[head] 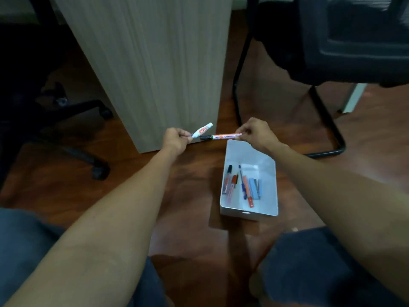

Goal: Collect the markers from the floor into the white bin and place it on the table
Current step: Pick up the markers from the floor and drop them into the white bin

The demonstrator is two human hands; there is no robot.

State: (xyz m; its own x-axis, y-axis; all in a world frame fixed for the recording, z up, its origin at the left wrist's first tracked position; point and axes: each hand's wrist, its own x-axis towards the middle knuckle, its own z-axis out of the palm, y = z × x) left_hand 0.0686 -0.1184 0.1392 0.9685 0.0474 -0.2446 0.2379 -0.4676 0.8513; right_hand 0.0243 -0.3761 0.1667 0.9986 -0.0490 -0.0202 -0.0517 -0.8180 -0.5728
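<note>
The floor point(194, 273) is glossy reddish wood. The cabinet panel point(155, 63) shows matt pale woodgrain. The bin point(247, 214) looks smooth, matt white; the markers point(223, 137) glossy plastic.

An office — a wood-grain desk panel point(155, 69) stands on brown flooring, flanked by a wheeled chair base point(88, 138) and a black sled-frame chair point(327, 63).

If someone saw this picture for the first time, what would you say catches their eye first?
Probably the two hands held out at the centre: the left hand holds a white marker, and the right hand pinches a longer black-capped marker by its end. Just below the right hand, the white bin stands on the wooden floor with several pens already inside. Behind them rises a pale wood panel.
</note>
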